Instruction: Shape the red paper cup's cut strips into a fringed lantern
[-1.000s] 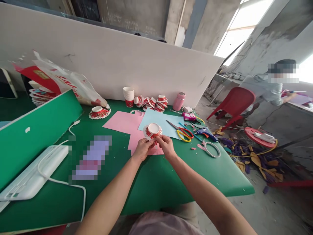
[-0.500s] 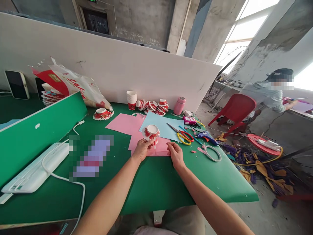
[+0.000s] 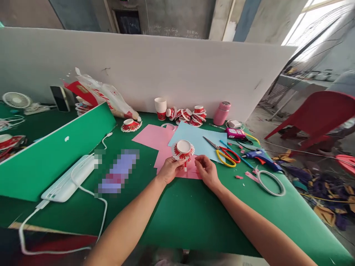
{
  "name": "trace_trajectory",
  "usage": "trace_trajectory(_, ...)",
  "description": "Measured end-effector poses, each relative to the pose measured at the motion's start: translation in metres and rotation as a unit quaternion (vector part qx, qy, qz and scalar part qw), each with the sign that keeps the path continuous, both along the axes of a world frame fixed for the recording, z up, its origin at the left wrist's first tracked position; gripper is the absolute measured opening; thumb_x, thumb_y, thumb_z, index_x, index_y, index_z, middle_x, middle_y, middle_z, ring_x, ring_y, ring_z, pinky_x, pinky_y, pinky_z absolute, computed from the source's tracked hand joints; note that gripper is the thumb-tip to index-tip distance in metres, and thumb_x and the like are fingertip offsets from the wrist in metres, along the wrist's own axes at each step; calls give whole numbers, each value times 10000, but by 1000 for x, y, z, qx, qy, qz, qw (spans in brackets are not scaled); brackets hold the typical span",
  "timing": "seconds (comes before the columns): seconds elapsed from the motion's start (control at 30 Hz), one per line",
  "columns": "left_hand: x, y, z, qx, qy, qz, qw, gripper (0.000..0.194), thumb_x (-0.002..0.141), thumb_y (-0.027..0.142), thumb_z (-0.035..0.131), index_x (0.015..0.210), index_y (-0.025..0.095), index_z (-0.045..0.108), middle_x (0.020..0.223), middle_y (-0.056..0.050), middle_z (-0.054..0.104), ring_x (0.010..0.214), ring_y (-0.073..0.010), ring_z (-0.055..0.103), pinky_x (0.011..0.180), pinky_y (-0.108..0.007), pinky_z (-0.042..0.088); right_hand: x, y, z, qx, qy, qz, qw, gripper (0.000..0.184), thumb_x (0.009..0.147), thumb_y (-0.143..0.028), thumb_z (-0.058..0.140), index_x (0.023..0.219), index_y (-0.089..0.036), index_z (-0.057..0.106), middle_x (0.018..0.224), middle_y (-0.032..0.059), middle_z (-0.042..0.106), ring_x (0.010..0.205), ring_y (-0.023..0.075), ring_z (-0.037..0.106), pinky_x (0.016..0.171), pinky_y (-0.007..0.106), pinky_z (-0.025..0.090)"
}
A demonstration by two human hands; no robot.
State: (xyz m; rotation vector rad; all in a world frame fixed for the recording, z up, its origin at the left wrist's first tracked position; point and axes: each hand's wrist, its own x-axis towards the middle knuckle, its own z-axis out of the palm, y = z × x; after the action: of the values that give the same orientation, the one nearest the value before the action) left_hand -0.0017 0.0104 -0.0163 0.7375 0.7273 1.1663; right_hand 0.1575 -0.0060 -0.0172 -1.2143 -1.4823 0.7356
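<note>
Pinching the fringed cup [image 3: 183, 147] near-left is the left hand [image 3: 169, 170]; just right hovers the right hand [image 3: 208, 172] (fingers bunched, contents unclear).

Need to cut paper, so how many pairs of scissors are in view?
1: the red-and-yellow-handled scissors, partly on the light blue sheet, beyond the right hand. Others may be hidden.

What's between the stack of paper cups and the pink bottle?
In the head view, a heap of fringed cups lies between the stack of paper cups and pink bottle.
</note>
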Motion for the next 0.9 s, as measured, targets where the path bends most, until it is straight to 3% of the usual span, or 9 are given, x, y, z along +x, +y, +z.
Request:
trace_trajectory(0.27, -1, -2, 3, -7, 13, -26, 1000, 174, 550, 206, 805, 694, 133, 741, 685, -48, 697, 643, -127, 577, 619, -262, 422, 3, 4, -2, 70, -33, -19, 997, 144, 820, -291, 497, 874, -177, 566, 634, -5, 585, 532, 112, 509, 502, 231, 418)
trace_trajectory(0.63, 6, -5, 4, 9, 5, 21, 1000, 139, 576, 183, 786, 699, 140, 739, 739, -49, 718, 747, -158, 609, 751, -295, 442, 5, -7, 1, 114, -43, 0, 993, 72, 830, -238, 496, 874, -193, 530, 675, 0, 587, 520, 101, 498, 482, 225, 428)
trace_trajectory(0.9, 10, 5, 5, -29, 2, 39, 999, 144, 588, 171, 770, 722, 140, 726, 736, -41, 723, 729, -147, 619, 698, -269, 436, 11, -3, -2, 124, -72, -5, 990, 123, 812, -191, 484, 927, -199, 524, 723, 5, 581, 546, 103, 495, 538, 237, 461)
